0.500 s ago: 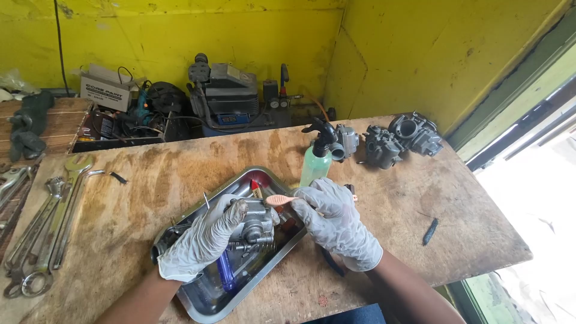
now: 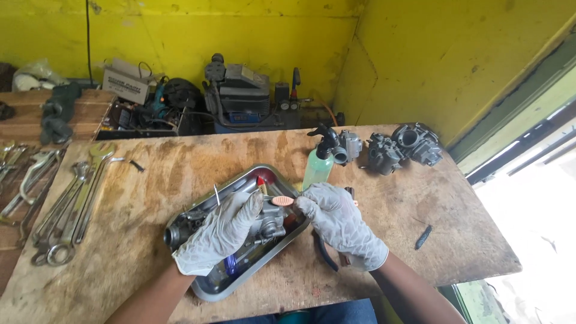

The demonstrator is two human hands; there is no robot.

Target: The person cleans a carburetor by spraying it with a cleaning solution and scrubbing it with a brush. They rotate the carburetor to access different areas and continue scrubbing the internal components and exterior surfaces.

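Over metal tray [image 2: 207, 292]: left hand [image 2: 219, 234], gloved, closed around grey carburetor [image 2: 268, 225] resting in tray. Right hand [image 2: 339, 222], gloved, pinched orange-handled tool [image 2: 282, 200], tip toward carburetor. Tray lay near table's front edge [image 2: 300, 298]. Green spray bottle [image 2: 318, 165] stood just behind right hand. Wrenches [image 2: 66, 210] lay well apart at left; bare plywood at right, small dark piece [image 2: 423, 237] near that edge.

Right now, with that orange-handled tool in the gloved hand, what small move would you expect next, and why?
Probably easing the tool's tip down into the metal part. The right hand grips the orange handle just above it, while the left hand steadies the part over the steel tray.
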